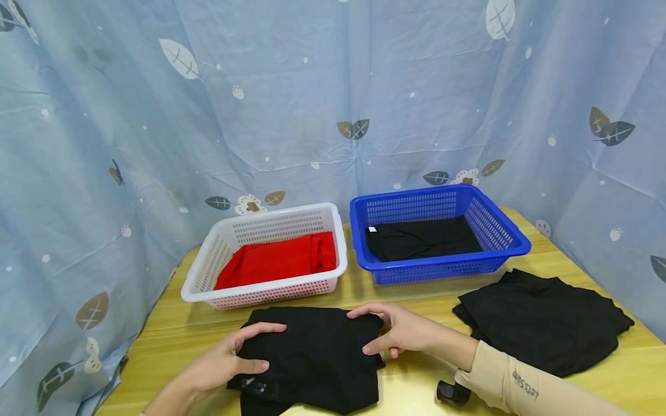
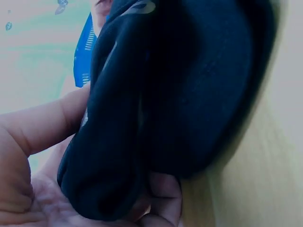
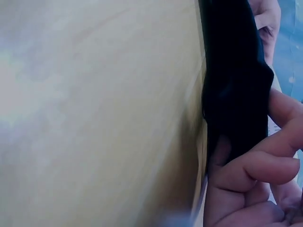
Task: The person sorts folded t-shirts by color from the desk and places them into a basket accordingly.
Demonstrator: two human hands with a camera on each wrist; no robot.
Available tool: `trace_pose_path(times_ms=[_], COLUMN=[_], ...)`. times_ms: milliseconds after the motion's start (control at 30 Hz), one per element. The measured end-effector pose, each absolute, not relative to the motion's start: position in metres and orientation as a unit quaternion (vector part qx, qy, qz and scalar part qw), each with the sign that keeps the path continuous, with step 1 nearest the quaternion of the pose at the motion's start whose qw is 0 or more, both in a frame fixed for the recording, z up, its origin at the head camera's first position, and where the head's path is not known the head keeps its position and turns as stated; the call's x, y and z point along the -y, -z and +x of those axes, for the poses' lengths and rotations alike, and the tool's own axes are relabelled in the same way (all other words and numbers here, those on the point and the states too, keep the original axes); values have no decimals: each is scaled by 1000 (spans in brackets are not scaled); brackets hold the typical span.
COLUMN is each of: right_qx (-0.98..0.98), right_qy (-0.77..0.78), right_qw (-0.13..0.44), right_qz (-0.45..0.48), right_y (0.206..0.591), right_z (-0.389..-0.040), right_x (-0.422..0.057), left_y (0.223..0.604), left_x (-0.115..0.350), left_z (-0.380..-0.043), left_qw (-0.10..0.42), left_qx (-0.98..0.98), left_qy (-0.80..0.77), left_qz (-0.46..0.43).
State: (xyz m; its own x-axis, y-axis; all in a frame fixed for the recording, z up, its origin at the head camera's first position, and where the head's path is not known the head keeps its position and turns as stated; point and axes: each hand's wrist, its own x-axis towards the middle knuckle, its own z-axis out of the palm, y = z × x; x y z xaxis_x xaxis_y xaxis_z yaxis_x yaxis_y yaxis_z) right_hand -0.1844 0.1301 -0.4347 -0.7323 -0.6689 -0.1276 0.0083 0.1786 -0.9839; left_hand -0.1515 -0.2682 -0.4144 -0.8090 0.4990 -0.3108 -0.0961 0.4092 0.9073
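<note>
A folded black garment lies at the front of the table, a small pale print near its lower left corner. My left hand grips its left side, thumb on top; in the left wrist view, fingers curl beneath the layered fabric. At the opposite side my right hand holds the right edge. The right wrist view shows its fingers around the folded cloth, one fingertip tucked into the layers.
Behind stands a white basket with folded red clothing. Beside it, a blue basket contains black clothing with a white tag. Another black garment lies at the right, near my sleeve. A leaf-patterned curtain hangs behind the table.
</note>
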Motion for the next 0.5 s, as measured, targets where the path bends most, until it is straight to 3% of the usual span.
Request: trace_pose_path(times_ms=[500], right_qx=[-716], right_qy=[605], right_qw=[259], right_qz=[-233], right_y=[437], right_z=[-185], right_x=[-132], left_y=[414], left_x=[255], left_z=[-149], left_qw=[252], left_qx=[-804], left_qy=[-528], left_qz=[105])
